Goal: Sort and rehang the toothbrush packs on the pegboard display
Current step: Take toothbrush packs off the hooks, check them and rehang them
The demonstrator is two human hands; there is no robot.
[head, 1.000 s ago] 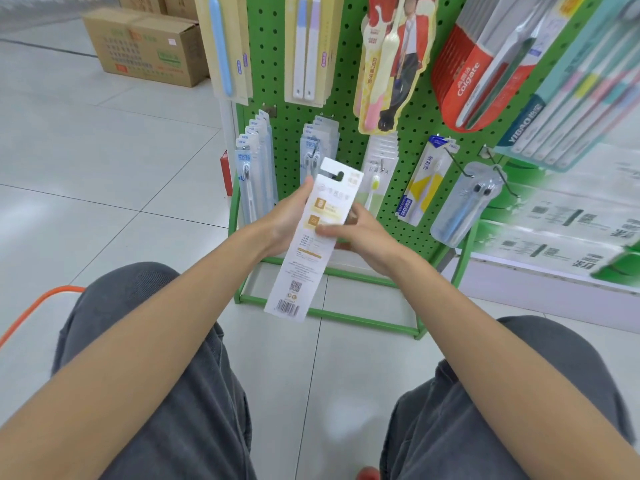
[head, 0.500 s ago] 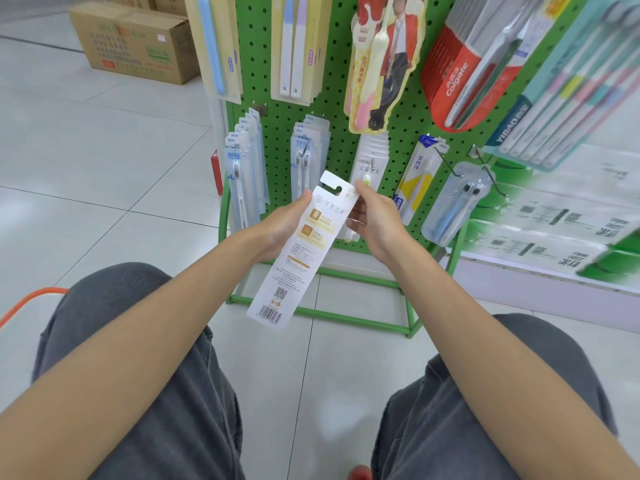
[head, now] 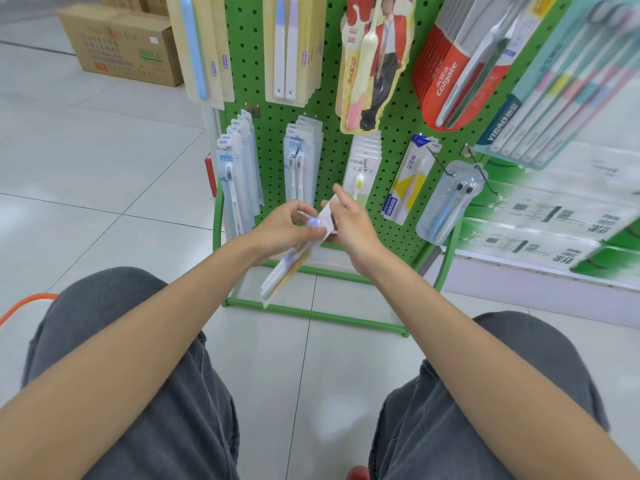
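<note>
Pegboard (head: 391, 188): bright green, dotted with rows of small dark holes.
Held pack (head: 287, 268): white with yellow and pale purple, blurred.
Upper-right packs (head: 446, 77): red, white lettering.
Box (head: 121, 43), upper left: brown.
Floor (head: 86, 168): pale grey tiles.
Trousers (head: 138, 375): dark grey.

two hands (head: 289, 226) (head: 350, 225); one held pack (head: 284, 275)

Locate the brown cardboard box (head: 121, 43), standing on the pale tiled floor (head: 86, 174). Well below the box, at the left edge, you see an orange cord (head: 27, 303) curving over the tiles. Far right of the box, a white shelf base (head: 519, 289) carries blurred green-and-white cartons (head: 554, 216).
</note>
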